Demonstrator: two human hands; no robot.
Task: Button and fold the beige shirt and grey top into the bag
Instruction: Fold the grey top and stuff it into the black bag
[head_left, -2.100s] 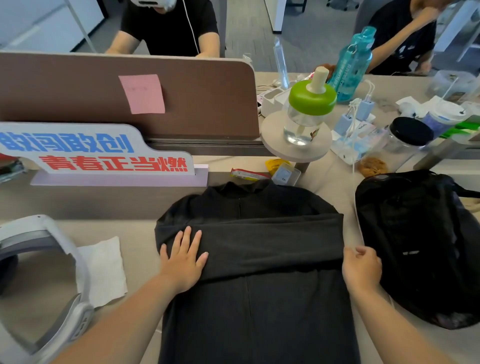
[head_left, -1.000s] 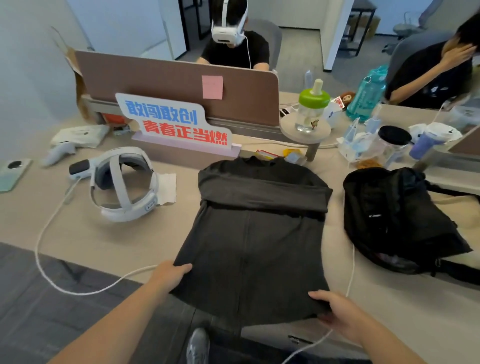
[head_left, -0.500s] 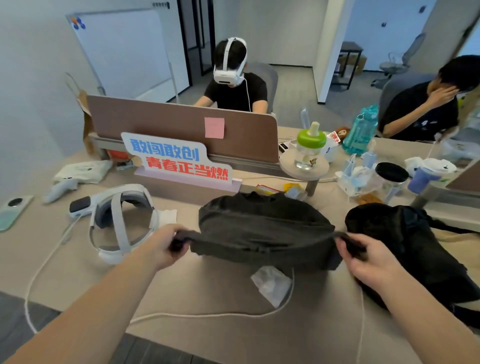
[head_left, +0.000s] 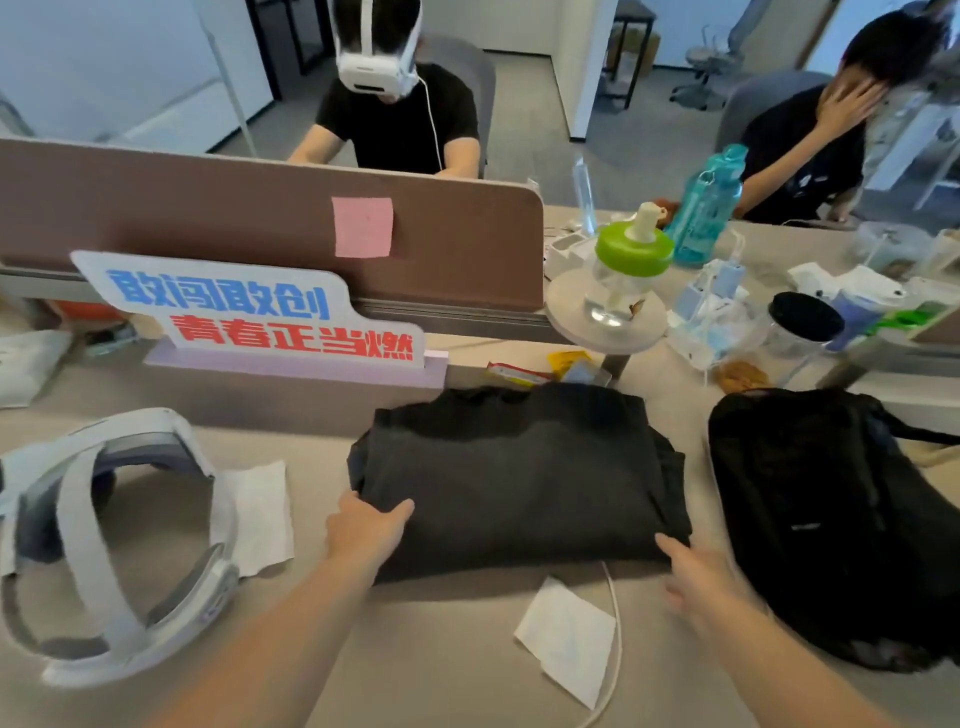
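Observation:
The grey top (head_left: 514, 473) lies on the desk folded into a compact rectangle, its collar end toward the partition. My left hand (head_left: 366, 527) holds its near left corner, thumb on top and fingers hidden beneath the fabric. My right hand (head_left: 698, 577) is at the near right corner, a straight finger touching the folded edge. The black bag (head_left: 831, 519) lies slumped just right of the top. The beige shirt is not in view.
A white headset (head_left: 104, 545) and a tissue (head_left: 260, 514) lie to the left. Another tissue (head_left: 566, 639) and a white cable (head_left: 615, 623) sit near the front edge. A sign (head_left: 249, 312), a bottle on a stand (head_left: 628, 270) and a jar (head_left: 805, 317) crowd the back. Two people sit beyond.
Both hands lifted the top's lower hem off the desk edge and carried it over toward the collar. The top now lies folded in half, my hands at its near edge.

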